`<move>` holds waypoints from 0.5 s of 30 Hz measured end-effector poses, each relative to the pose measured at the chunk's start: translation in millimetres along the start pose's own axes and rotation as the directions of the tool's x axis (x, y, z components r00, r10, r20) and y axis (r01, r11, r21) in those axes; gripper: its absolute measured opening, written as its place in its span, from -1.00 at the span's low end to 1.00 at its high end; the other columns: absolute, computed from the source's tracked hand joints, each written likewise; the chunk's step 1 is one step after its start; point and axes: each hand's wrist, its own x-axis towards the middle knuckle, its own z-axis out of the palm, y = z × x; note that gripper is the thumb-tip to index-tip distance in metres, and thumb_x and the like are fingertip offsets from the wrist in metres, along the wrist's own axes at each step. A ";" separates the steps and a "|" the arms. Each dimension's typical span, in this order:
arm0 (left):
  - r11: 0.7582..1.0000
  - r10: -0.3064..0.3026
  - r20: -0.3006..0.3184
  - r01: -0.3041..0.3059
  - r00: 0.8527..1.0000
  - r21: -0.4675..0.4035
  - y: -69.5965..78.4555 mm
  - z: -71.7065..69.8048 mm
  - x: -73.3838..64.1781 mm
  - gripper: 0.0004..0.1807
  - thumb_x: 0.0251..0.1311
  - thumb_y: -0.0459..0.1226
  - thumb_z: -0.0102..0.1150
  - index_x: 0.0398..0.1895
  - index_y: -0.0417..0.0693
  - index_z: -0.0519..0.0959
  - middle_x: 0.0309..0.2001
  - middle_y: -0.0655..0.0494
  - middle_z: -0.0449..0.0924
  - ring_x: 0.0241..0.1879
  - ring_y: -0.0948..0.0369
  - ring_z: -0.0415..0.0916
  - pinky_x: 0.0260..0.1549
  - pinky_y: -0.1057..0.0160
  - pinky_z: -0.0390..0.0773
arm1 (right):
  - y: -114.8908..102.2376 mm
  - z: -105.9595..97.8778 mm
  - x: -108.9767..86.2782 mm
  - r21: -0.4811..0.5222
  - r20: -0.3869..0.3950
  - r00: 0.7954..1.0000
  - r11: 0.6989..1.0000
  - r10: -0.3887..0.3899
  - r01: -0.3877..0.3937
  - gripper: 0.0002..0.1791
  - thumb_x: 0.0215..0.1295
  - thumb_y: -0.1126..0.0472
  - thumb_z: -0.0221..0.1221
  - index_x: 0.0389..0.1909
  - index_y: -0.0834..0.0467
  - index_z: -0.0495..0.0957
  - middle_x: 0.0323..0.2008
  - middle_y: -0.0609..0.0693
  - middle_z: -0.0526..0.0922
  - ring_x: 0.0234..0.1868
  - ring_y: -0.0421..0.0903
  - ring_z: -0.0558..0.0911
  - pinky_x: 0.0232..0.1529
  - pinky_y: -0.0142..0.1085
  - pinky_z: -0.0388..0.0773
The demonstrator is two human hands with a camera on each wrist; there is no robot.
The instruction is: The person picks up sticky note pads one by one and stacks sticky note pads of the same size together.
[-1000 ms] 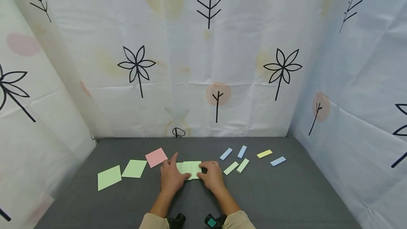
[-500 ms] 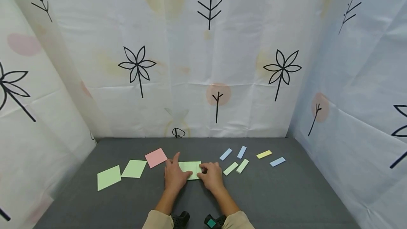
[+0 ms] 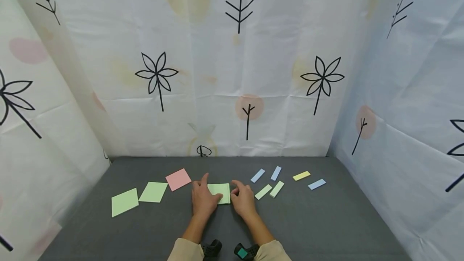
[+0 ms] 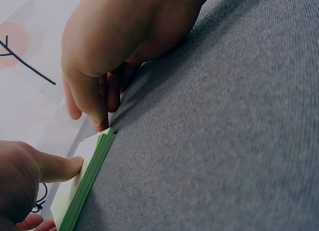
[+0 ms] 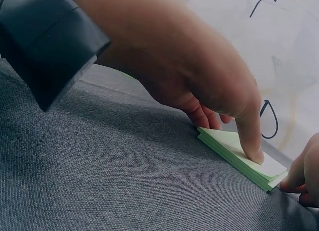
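Observation:
A stack of light green square sticky notes lies on the dark grey table between the hands, its layered green edge facing the person. My left hand holds it from the left: the thumb presses on the top sheet and the other fingers sit along the left side. In the right wrist view that thumb lies flat on the sticky notes. My right hand is at the stack's right side, fingers loosely bent, with fingertips right at the near right corner; it grips nothing.
Left of the hands lie a pink square and two green squares, one beside it and one farther left. To the right are small strips: several blue and green, and one yellow. A patterned curtain stands behind.
The left hand has slid to the right, bringing its green sticky notes over the others, so the two overlapping parts now form one square stack. The right hand's fingers have loosened from the right edge.

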 end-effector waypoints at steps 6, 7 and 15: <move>1.000 0.006 -0.017 -0.006 1.000 -0.010 3.6 0.4 -2.1 -0.06 -0.32 -0.27 0.62 0.30 -0.10 0.41 -0.08 -0.22 0.35 -0.17 -0.12 0.40 -0.19 -0.12 0.43 | 0.9 0.1 -0.5 0.020 -0.004 1.000 1.000 -0.008 0.008 -0.54 -0.08 0.51 0.20 -0.04 0.25 0.62 -0.56 -0.19 0.58 -0.38 -0.10 0.47 -0.31 -0.19 0.44; 1.000 0.007 -0.017 -0.007 1.000 -0.011 3.9 0.5 -2.3 -0.06 -0.31 -0.27 0.62 0.30 -0.11 0.41 -0.08 -0.22 0.35 -0.18 -0.12 0.40 -0.19 -0.12 0.43 | 1.0 0.2 -0.4 0.019 -0.007 1.000 1.000 -0.009 0.009 -0.54 -0.07 0.51 0.20 -0.05 0.25 0.62 -0.56 -0.19 0.58 -0.38 -0.10 0.47 -0.30 -0.19 0.44; 0.999 0.025 -0.014 -0.025 1.000 -0.022 4.6 2.5 -3.1 -0.07 -0.27 -0.27 0.61 0.31 -0.12 0.40 -0.08 -0.22 0.35 -0.21 -0.10 0.39 -0.22 -0.12 0.43 | 0.1 0.5 -0.2 0.025 -0.018 1.000 1.000 -0.015 0.015 -0.58 -0.05 0.50 0.21 -0.07 0.26 0.63 -0.56 -0.17 0.59 -0.38 -0.11 0.47 -0.31 -0.19 0.44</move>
